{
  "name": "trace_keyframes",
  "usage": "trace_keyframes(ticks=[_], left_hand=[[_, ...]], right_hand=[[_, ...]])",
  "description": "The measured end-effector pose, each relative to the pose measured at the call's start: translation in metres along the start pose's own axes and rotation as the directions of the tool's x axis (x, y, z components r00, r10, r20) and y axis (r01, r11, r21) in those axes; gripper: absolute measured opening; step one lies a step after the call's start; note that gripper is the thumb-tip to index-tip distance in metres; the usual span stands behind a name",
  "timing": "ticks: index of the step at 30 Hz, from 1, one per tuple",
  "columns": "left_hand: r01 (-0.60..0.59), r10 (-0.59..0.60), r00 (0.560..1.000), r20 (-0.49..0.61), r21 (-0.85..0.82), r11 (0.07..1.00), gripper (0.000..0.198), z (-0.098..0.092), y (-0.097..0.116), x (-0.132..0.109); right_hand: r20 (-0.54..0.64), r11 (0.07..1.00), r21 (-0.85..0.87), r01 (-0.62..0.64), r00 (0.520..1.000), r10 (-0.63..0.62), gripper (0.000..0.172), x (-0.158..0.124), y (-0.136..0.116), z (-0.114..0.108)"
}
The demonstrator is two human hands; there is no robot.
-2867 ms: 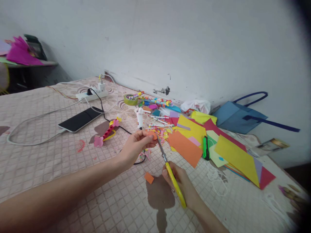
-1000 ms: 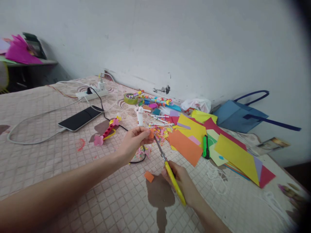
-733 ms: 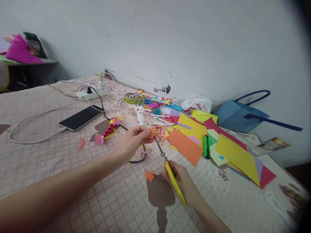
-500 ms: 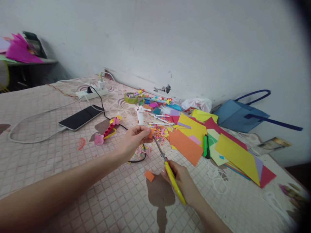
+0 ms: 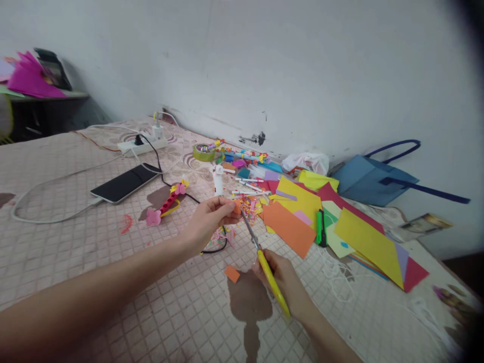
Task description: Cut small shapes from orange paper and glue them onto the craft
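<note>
The person's left hand (image 5: 212,218) makes a pinch, its bare forearm (image 5: 109,292) stretched out; the right hand (image 5: 288,280) curls closed, nearer their body.

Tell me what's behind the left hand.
Beyond the left hand is a white gun-shaped tool; colourful paper scraps show to the tool's right. Black cord shows above and below the hand; what the hand covers between cannot be seen.
</note>
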State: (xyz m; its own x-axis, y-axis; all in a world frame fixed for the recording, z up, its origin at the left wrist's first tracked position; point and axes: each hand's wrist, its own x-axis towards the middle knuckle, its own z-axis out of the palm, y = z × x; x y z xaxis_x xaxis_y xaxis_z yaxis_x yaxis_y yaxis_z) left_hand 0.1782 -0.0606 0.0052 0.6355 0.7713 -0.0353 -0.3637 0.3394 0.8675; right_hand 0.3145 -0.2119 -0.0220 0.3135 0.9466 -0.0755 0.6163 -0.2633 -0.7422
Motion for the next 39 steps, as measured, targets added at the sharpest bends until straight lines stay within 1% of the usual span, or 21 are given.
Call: trace_keyframes(ticks=[6,10,19,23,28,35,39], left_hand=[[0.025,-0.025,1.000,-0.005,-0.021,0.999,0.016,0.0035,0.0002,-0.0029],[0.030,-0.031,1.000,-0.004,-0.022,0.999,0.017,0.0041,-0.0009,-0.0042],[0.035,-0.035,0.999,0.006,-0.009,0.999,0.016,0.0041,-0.0009,-0.0049],[0.031,-0.032,0.999,0.011,0.009,0.999,0.017,0.0032,-0.0014,-0.0047],[0.003,-0.005,0.999,0.044,0.035,0.999,0.018,0.0013,-0.0022,-0.0037],[-0.002,0.001,0.999,0.041,0.044,0.999,0.019,0.0012,-0.0033,-0.0033],[-0.002,0.000,0.999,0.046,0.048,0.999,0.019,0.0021,-0.0032,-0.0042]], right_hand=[[-0.008,0.993,0.116,0.006,1.000,-0.005,0.031,0.0000,0.0022,0.0034],[0.020,0.988,0.155,-0.017,1.000,0.014,0.031,-0.0016,0.0007,0.0037],[0.027,0.987,0.157,-0.014,1.000,0.010,0.033,-0.0021,-0.0008,0.0040],[0.026,0.992,0.121,0.031,0.999,-0.034,0.032,-0.0033,-0.0029,0.0007],[0.029,0.995,0.075,0.072,0.997,-0.075,0.034,-0.0033,-0.0049,-0.0028],[0.019,0.991,0.129,0.044,0.999,-0.047,0.033,-0.0025,-0.0016,0.0006],[0.040,0.986,0.165,0.010,0.999,-0.016,0.031,-0.0025,0.0010,0.0032]])
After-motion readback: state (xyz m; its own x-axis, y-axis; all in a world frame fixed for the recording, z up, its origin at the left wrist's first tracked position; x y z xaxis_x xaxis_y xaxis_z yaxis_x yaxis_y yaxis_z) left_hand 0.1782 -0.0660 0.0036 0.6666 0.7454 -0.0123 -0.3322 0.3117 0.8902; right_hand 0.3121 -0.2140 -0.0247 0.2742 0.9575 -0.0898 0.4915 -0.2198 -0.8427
